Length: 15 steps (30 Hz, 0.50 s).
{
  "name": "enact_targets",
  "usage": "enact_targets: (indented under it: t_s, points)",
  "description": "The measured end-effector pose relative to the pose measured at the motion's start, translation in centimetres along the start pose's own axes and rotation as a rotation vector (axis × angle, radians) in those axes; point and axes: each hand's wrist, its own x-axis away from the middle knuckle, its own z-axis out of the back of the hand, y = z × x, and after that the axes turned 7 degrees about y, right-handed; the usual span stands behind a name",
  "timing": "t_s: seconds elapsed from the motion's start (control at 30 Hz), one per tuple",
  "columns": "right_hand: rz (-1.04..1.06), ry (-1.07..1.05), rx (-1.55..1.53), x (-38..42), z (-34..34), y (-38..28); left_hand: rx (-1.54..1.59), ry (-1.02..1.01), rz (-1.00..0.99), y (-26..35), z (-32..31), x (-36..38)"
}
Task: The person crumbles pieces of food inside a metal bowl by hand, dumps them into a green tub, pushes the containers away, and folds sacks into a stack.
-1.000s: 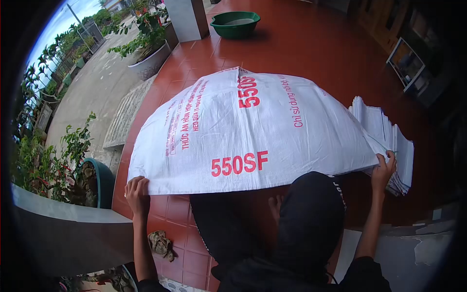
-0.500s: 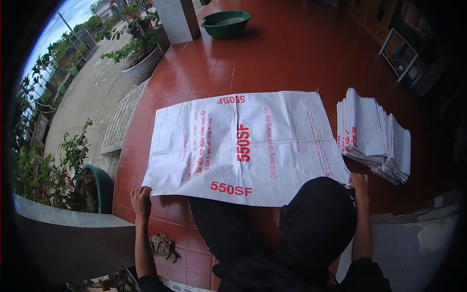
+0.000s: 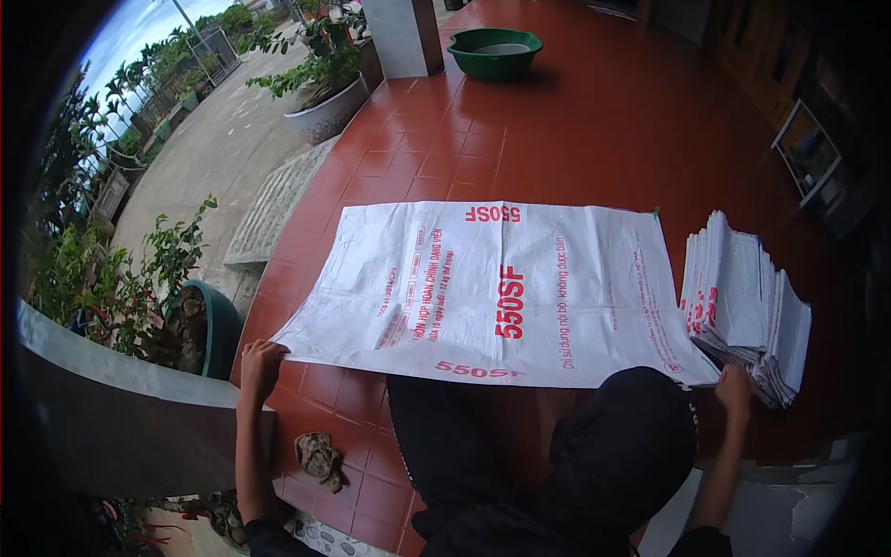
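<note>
A white woven feed sack with red "550SF" print lies spread over the tiles in front of my legs. My left hand is closed on its near left corner, pulling that corner out to a point. At the near right corner, the fingers of my right hand pinch the sack's edge. The near edge is lifted a little and runs across my dark-clad knee. Just past my right hand stands a pile of folded white sacks with red print.
A green plastic basin sits on the red tiled floor far ahead. A crumpled brown rag lies by my left forearm. Potted plants and a low wall border the left side. A framed panel leans at the right.
The view has shifted, so the scene sits further right. Both hands keep hold of the sack's corners; the left corner is drawn further out and the near edge has folded slightly.
</note>
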Motion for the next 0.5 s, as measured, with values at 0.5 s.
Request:
enact_targets:
  t_s: [0.5]
  points:
    - [-0.045,-0.152,-0.525,-14.2,5.0,-2.1,0.32,-0.023,0.234,-6.3,1.7,-11.4]
